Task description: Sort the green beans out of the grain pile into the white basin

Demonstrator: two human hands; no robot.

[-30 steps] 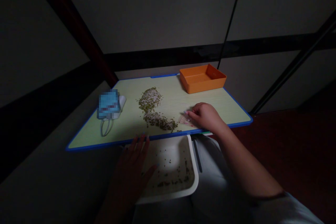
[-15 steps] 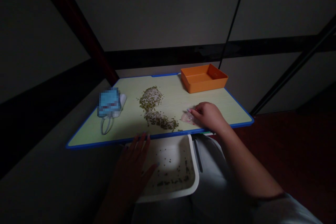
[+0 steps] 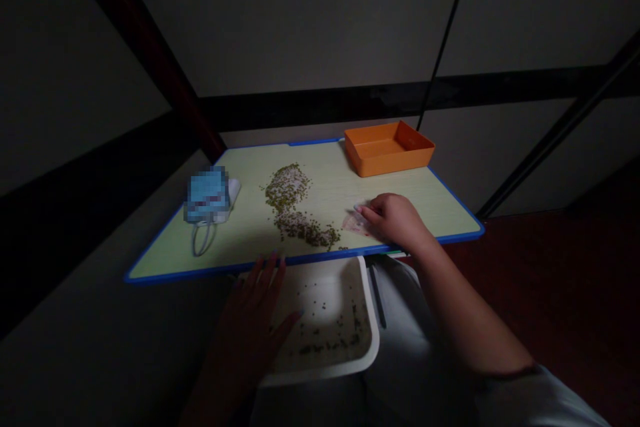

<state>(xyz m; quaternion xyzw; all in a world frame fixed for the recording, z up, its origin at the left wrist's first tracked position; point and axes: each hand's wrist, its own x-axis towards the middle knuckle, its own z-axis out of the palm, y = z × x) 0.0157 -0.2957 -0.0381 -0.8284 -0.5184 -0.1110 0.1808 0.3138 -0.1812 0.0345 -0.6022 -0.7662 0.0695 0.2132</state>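
Blue-edged, the tabletop (image 3: 327,177) bears grains (image 3: 287,190) near dim walls (image 3: 310,20).

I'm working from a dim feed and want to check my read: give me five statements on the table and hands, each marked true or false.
1. The orange tray stands open side up at the table's far right. True.
2. The left hand is clenched into a fist. False: its fingers are spread, overlapping the white bin's left side in view.
3. The greenish and white grains are inside the orange tray. False: they lie loose on the tabletop, left of it.
4. A pale pinkish piece lies by the right hand. True.
5. The white bin holds nothing. False: small dark bits are scattered in it.
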